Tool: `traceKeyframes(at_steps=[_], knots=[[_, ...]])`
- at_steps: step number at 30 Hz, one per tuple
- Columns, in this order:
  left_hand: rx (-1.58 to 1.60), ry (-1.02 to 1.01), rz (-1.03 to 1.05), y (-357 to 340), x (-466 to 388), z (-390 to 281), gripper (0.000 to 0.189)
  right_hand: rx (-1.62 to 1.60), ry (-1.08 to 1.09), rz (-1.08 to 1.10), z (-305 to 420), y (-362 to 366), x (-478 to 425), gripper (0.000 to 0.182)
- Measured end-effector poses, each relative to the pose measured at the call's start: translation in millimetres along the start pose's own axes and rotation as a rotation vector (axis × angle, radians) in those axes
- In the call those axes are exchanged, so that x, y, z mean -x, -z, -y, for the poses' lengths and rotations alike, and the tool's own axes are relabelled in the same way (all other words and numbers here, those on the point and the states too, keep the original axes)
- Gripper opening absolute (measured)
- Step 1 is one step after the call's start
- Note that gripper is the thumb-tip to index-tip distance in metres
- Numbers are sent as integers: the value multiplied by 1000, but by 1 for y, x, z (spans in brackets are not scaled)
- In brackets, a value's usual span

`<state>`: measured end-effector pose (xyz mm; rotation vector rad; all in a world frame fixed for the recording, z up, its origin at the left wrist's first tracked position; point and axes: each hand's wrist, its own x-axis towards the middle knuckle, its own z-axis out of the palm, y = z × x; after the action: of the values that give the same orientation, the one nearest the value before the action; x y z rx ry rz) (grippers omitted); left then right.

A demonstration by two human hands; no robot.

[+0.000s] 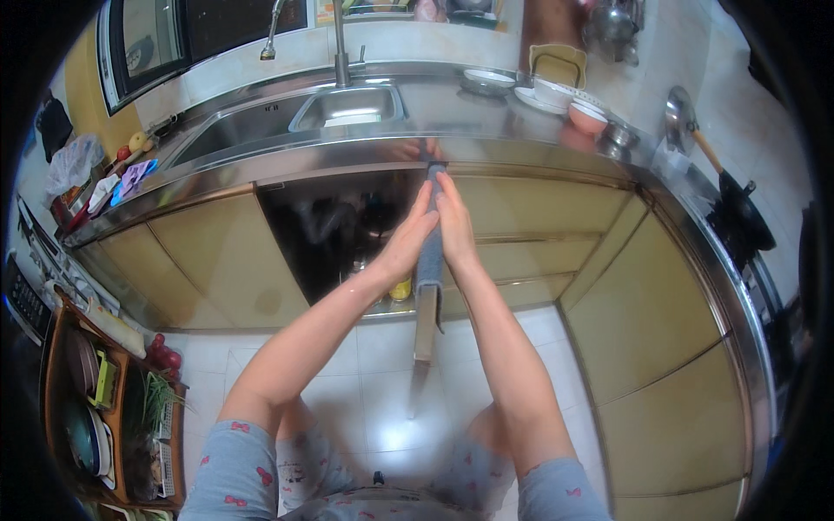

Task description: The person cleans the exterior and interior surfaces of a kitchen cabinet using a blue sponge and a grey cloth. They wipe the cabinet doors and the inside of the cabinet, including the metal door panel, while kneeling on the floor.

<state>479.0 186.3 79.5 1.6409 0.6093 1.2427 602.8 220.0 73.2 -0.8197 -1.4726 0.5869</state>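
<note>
A grey-blue cloth [430,260] is draped over the edge of an open cabinet door [425,325], seen nearly edge-on before me. My left hand [410,241] presses flat against the left side of the cloth near its far end. On the other side my right hand [456,225] lies flat with straight fingers, so cloth and door are pressed between both palms. Behind the door's left side the dark cabinet interior [313,221] shows, with a yellow container [400,290] low inside. The palms' inner faces are hidden.
Above the cabinets runs a steel counter [443,111] with a sink [352,107], faucet [341,65] and several bowls [554,94]. Drawers [534,205] are right of the door. A wok [743,208] stands far right. A wooden shelf unit [117,417] with baskets is lower left.
</note>
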Motion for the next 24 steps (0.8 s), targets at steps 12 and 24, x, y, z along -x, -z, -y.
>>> traceKeyframes(at_steps=[12, 24], knots=[[165, -70, -158, -11, -43, 36, 73, -497, -261, 43, -25, -4, -23, 54], [349, 10, -13, -24, 54, -7, 68, -461, -337, -11, 75, -17, 79, 68]])
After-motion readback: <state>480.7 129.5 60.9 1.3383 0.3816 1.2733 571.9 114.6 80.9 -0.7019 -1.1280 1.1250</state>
